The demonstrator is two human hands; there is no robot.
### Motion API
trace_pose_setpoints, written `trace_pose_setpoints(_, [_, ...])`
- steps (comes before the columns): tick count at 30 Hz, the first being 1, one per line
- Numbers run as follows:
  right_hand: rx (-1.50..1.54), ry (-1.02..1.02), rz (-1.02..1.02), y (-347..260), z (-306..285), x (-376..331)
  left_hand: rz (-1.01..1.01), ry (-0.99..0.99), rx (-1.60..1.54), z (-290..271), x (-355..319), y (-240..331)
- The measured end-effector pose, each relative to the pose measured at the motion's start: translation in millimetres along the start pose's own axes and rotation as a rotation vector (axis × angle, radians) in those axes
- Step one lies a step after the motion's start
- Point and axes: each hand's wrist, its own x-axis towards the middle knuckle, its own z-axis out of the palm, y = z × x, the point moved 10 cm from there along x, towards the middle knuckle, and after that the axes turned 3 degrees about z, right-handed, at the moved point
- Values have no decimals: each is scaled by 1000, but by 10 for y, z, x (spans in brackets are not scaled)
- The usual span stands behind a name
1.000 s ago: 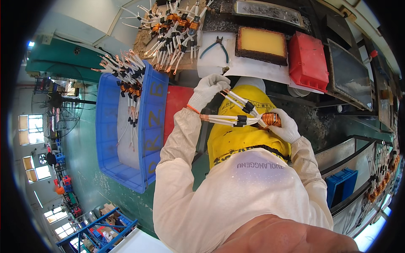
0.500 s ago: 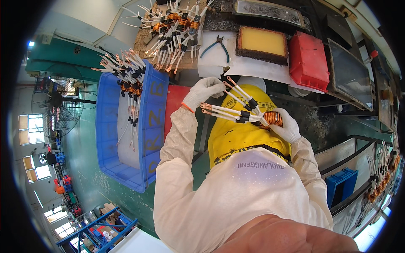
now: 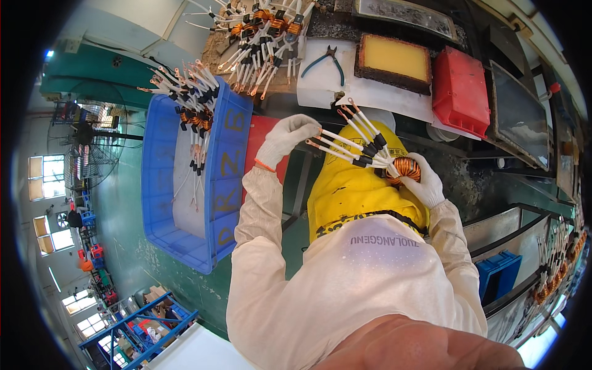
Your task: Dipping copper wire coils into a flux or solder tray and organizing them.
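Note:
Gloved in white, my right hand [image 3: 426, 183] grips a toroidal coil [image 3: 404, 169] wound with copper wire, held above the yellow apron over my lap. Several white leads [image 3: 336, 152] with black sleeves and copper lugs fan out from the coil, some up and some to the left. My left hand [image 3: 288, 139], gloved too, has its thumb and fingers pinched at the lug end of one lead; the fingertips partly cover that end. Above the leads, pliers [image 3: 328, 60] with teal handles lie on a white sheet on the bench.
A blue crate [image 3: 219, 185] at the left holds more coils with white leads. Further coils [image 3: 271, 31] are heaped on the bench at the far left. A tray of yellow material [image 3: 394, 60] and a red bin [image 3: 459, 92] stand at the back right.
My left hand has come down onto a lead's lug end. The leads have spread into two clearer groups, more of them pointing up. The right hand still grips the coil.

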Motion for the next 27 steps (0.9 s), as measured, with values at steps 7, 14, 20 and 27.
trace_pose_setpoints(7, [-69,-5,-109,-118,63,-2,132,28,-58,75,167,310])
trace_pose_setpoints(14, [-13,15,-89,-50,39,-16,1,-63,3,5,159,121])
trace_pose_setpoints(20, [2,24,-40,3,11,-9,-5,-20,-128,-13,5,-6])
trace_pose_setpoints(27, [-11,-8,-23,-17,35,-7,-16,25,-137,-82,-202,-292])
